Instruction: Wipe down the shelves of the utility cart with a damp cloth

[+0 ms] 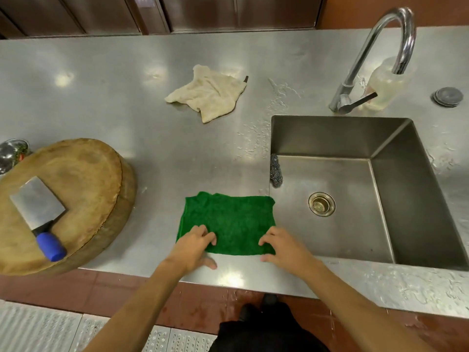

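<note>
Steel counter (101, 97): green cloth (228, 219) lies flat and spread on it near the front edge, just left of the sink (342, 138), far right corner reaching the sink rim.

Both hands sit on the cloth's near edge, one at each near corner, with the rest of the cloth extending away from them.

Left hand (196, 246): fingers curled on top of the near left corner, thumb at the hem on the counter; pinching the cloth. Forearm bare, reaching in from below.

Right hand (284, 247): fingers curled over the near right corner, thumb tucked at the hem; likewise pinching. Forearm bare.

Containers:
- Sink: holds a steel scourer (275, 170) against its left wall and a drain strainer (321, 204) in the floor.
- Small metal bowl (10, 153) at left edge, behind the chopping block (76, 179); contents unclear.

Cleaver (38, 204), blue handle, rests on the block. Crumpled beige rag (210, 94) lies further back, well apart from the green cloth.
</note>
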Tool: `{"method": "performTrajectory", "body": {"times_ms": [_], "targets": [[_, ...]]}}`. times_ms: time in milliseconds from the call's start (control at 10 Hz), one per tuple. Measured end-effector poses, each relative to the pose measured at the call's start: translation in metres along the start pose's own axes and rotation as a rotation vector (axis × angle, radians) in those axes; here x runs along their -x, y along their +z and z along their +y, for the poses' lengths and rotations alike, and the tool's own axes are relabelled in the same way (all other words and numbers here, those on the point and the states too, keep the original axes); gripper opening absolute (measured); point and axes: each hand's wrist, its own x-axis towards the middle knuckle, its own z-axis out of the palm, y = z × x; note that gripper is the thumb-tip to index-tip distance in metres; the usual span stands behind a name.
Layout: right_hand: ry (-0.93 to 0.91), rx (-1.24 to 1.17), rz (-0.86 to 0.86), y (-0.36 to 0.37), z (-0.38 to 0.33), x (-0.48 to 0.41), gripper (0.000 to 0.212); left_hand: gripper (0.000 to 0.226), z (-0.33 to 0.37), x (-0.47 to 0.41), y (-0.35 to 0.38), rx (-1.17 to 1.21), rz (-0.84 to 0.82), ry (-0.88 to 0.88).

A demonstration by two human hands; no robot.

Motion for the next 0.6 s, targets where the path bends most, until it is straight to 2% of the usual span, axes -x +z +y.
{"method": "performTrajectory", "body": {"times_ms": [100, 200, 300, 400, 500, 600], "targets": [[0.022, 0.003, 0.089, 0.013, 0.0, 0.0, 0.031, 0.043, -0.01, 0.007, 0.013, -0.079, 0.097, -0.016], [0.016, -0.004, 0.099, 0.012, 0.0, -0.001, 0.03, 0.057, -0.02, 0.009, 0.018, -0.068, 0.141, -0.002], [0.002, 0.009, 0.092, 0.017, -0.002, 0.004, 0.032, 0.059, -0.03, 0.01, 0.023, -0.035, 0.163, 0.038], [0.039, 0.01, 0.079, 0.023, -0.011, 0.012, 0.03, 0.053, -0.034, 0.011, 0.022, 0.065, 0.115, 0.063], [0.113, -0.081, 0.096, 0.028, -0.016, 0.017, 0.03, 0.037, -0.038, 0.008, 0.014, 0.329, 0.12, 0.078], [0.2, -0.203, 0.144, 0.026, -0.027, 0.019, 0.035, 0.025, -0.037, -0.006, -0.006, 0.552, 0.242, 0.046]]}}
